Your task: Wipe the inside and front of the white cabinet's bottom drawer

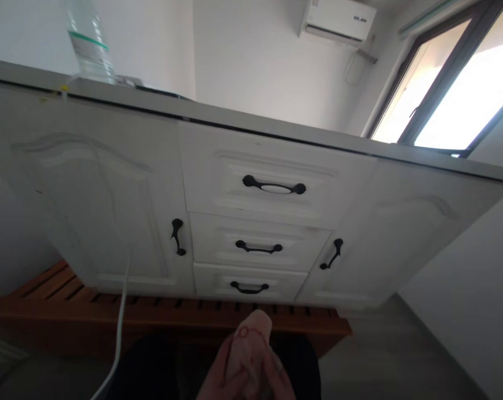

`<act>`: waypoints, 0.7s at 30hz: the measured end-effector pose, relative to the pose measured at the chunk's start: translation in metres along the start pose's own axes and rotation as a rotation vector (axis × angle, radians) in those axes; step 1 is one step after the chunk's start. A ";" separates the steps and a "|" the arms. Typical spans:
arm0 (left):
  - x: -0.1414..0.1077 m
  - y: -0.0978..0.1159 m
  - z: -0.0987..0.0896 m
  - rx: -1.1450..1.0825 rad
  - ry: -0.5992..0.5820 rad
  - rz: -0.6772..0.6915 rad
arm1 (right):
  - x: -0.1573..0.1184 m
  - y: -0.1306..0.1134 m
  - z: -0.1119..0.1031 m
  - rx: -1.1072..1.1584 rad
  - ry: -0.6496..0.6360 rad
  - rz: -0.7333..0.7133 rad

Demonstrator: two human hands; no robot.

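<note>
Low in the head view, between my knees, I hold up a pale pink piece of cloth [257, 325]. Its top end is rounded like the toe of a sock, and a thin red line with a small ring runs across it. My left hand [221, 372] grips its left side with bent fingers. On the other side my right hand [278, 375] has its fingers pressed to the cloth. The lower part of the cloth is dim and partly covered by my fingers.
A white cabinet [257, 203] with drawers and black handles stands in front of me on a slatted wooden base [309, 322]. On its top is a clear bottle [90, 50]. A white cable [120, 328] hangs at the left.
</note>
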State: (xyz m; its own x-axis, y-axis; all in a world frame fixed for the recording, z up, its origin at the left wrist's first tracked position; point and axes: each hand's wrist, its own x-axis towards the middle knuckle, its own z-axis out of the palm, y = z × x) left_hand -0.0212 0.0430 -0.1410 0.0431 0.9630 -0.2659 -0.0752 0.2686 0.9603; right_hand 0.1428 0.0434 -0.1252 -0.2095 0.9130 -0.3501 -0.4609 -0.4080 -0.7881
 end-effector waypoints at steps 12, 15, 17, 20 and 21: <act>-0.013 0.020 -0.005 0.080 -0.046 0.158 | 0.000 -0.036 0.029 -0.154 0.179 -0.213; -0.017 0.038 0.002 -0.271 -0.208 0.002 | -0.001 -0.035 0.039 -0.196 0.079 -0.203; -0.021 0.049 0.007 -0.395 -0.182 -0.095 | -0.001 -0.032 0.043 -0.224 0.029 -0.191; -0.022 0.055 0.008 -0.467 -0.095 -0.181 | 0.001 -0.034 0.039 -0.245 0.086 -0.162; -0.021 0.054 0.007 -0.487 -0.051 -0.203 | 0.001 -0.038 0.035 -0.250 0.125 -0.157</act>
State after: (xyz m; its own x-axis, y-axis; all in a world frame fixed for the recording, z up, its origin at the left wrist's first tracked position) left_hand -0.0196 0.0375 -0.0829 0.1526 0.8917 -0.4260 -0.5138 0.4398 0.7366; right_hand 0.1299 0.0600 -0.0783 -0.0385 0.9643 -0.2619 -0.2498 -0.2630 -0.9319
